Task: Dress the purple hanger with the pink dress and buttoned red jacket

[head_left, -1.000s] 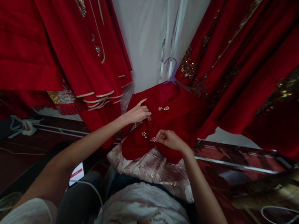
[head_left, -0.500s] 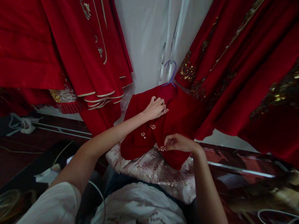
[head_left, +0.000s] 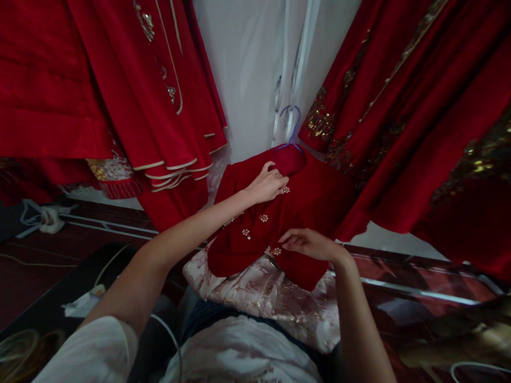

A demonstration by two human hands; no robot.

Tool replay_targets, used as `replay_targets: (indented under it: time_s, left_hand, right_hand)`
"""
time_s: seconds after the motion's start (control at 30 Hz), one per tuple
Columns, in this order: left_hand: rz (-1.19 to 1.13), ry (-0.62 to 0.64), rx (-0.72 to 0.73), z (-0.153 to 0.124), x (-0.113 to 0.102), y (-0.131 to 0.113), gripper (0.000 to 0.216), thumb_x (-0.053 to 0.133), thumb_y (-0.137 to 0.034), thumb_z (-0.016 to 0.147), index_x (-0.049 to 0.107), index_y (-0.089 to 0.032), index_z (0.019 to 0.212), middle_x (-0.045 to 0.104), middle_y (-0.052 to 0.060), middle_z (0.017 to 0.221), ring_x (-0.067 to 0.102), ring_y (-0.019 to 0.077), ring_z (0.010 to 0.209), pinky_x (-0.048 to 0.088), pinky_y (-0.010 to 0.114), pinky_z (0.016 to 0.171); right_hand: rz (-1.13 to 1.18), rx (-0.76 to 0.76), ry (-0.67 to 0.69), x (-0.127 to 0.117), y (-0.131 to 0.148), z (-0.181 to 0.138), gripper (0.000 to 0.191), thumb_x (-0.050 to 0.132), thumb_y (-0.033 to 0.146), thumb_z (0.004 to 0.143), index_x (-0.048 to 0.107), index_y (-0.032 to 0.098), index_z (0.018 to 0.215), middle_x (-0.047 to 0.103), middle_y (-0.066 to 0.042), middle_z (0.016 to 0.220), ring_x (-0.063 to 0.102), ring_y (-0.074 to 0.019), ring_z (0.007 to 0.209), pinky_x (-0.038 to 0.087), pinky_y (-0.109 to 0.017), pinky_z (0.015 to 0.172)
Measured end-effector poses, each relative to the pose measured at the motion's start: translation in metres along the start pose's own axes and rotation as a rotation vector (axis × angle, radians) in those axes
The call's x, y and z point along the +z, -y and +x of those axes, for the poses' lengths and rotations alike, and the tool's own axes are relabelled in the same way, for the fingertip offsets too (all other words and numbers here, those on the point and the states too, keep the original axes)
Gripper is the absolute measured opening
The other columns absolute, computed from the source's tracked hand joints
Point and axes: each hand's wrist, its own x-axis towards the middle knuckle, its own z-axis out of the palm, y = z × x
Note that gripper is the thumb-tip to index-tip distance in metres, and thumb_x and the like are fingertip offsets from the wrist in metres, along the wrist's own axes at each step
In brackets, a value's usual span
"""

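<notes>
A small red velvet jacket point(head_left: 311, 200) with several pearl flower buttons lies spread in front of me on a purple hanger point(head_left: 293, 125). My left hand point(head_left: 267, 183) rests near its collar, fingers curled on the cloth beside the top button point(head_left: 284, 189). Lower down, my right hand point(head_left: 308, 243) lies with its fingers on the front edge, touching the lowest button point(head_left: 276, 251). Two more buttons point(head_left: 263, 218) show between the hands. The jacket's hem lies on a pale brocade cloth point(head_left: 260, 288) over my lap.
Long red gowns hang at the left point(head_left: 82, 86) and, with gold embroidery, at the right point(head_left: 425, 91). A white wall point(head_left: 248, 60) and clear plastic covers stand behind. A dark glossy floor, white cables point(head_left: 42, 217) and a metal rail point(head_left: 415, 289) lie below.
My left hand has moved from the middle buttons up to the collar by the top button. My right hand has eased from a tight pinch on the lowest button to looser fingers.
</notes>
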Motion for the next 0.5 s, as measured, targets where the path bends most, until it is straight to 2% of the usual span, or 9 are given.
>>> replay_targets:
  time_s: [0.13, 0.3, 0.43, 0.5]
  left_hand:
    - [-0.046, 0.018, -0.048, 0.0029, 0.001, 0.0022, 0.012, 0.062, -0.028, 0.083, 0.062, -0.016, 0.086, 0.066, 0.001, 0.074, 0.06, 0.0172, 0.08, 0.018, 0.048, 0.108]
    - [-0.031, 0.025, -0.005, 0.006, 0.0011, 0.0047, 0.011, 0.064, -0.028, 0.083, 0.064, -0.017, 0.083, 0.067, 0.0, 0.072, 0.062, 0.0172, 0.08, 0.015, 0.049, 0.11]
    - [0.028, 0.017, 0.05, 0.0039, -0.0029, 0.003, 0.019, 0.057, -0.034, 0.088, 0.064, -0.016, 0.085, 0.067, 0.001, 0.073, 0.063, 0.0168, 0.077, 0.013, 0.049, 0.111]
    - [0.099, 0.022, 0.097, 0.0007, -0.0069, 0.002, 0.026, 0.048, -0.037, 0.093, 0.062, -0.014, 0.09, 0.067, 0.003, 0.075, 0.063, 0.0173, 0.075, 0.017, 0.048, 0.11]
  right_hand:
    - [0.0, 0.011, 0.0, -0.0005, 0.0, 0.0006, 0.035, 0.057, 0.043, 0.084, 0.065, 0.015, 0.104, 0.07, -0.008, 0.094, 0.066, -0.0172, 0.084, 0.05, -0.032, 0.08]
    - [-0.016, 0.003, 0.004, 0.0016, -0.0024, 0.0027, 0.036, 0.057, 0.043, 0.084, 0.065, 0.016, 0.106, 0.07, -0.007, 0.094, 0.065, -0.0167, 0.083, 0.05, -0.033, 0.081]
    - [0.007, -0.015, -0.023, 0.004, -0.0036, 0.0026, 0.033, 0.059, 0.044, 0.083, 0.066, 0.016, 0.101, 0.07, -0.007, 0.091, 0.065, -0.0166, 0.082, 0.05, -0.033, 0.08]
    - [0.049, -0.072, -0.101, 0.0019, -0.0012, 0.0032, 0.031, 0.061, 0.045, 0.082, 0.065, 0.016, 0.095, 0.07, -0.007, 0.089, 0.065, -0.0167, 0.083, 0.051, -0.032, 0.08]
